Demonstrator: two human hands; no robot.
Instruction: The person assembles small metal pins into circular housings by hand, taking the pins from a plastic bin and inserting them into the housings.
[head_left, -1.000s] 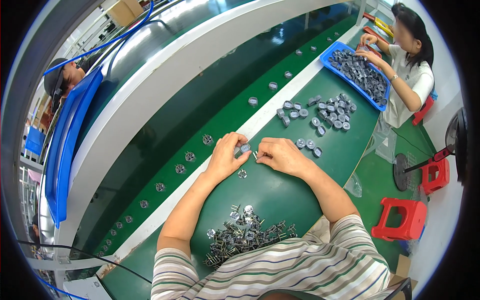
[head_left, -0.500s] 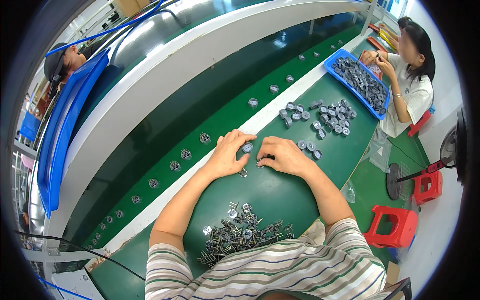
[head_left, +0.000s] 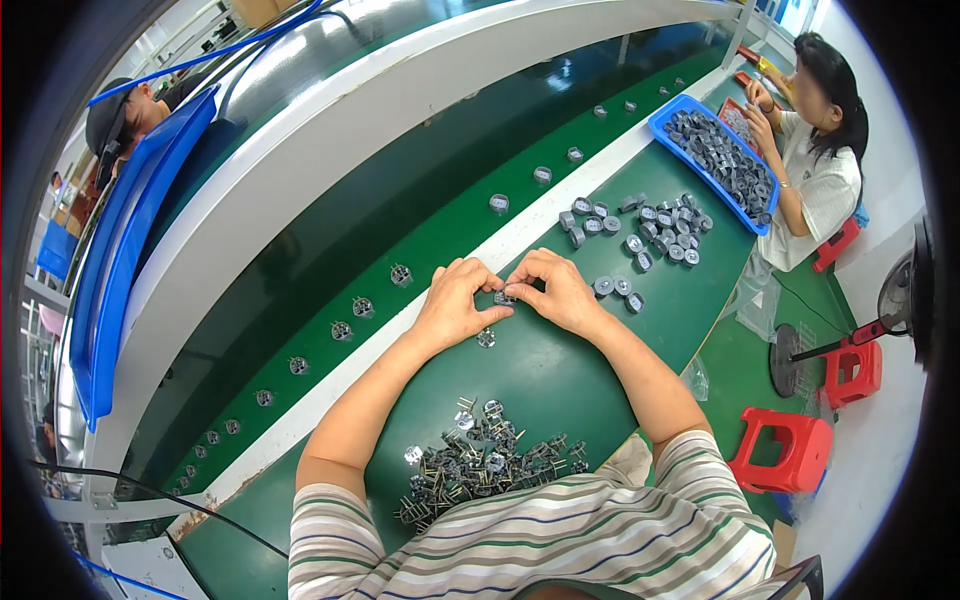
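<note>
My left hand point(head_left: 455, 305) is curled round a small grey round housing point(head_left: 503, 298), its thumb and fingers closed on it. At the same spot my right hand point(head_left: 558, 292) pinches a small round part with metal pins against the housing; fingertips mostly hide that part. Just below my left thumb, a similar pinned part point(head_left: 486, 338) lies alone on the green table. Nearer my body is a heap of pinned parts point(head_left: 485, 465). To the right of my hands stand several loose grey housings point(head_left: 670, 232), with a few point(head_left: 620, 288) closer to my right wrist.
A green conveyor belt point(head_left: 440, 240) carrying spaced round parts runs beyond a white rail point(head_left: 530, 228). A blue tray point(head_left: 655, 122) full of grey housings stands at the far right, by a co-worker point(head_left: 825, 190). Red stools point(head_left: 785, 450) and a fan point(head_left: 900, 280) are at right.
My right hand has lifted a pinned part off the table and brought it up to the housing in my left hand. Parts on the belt have shifted slightly left.
</note>
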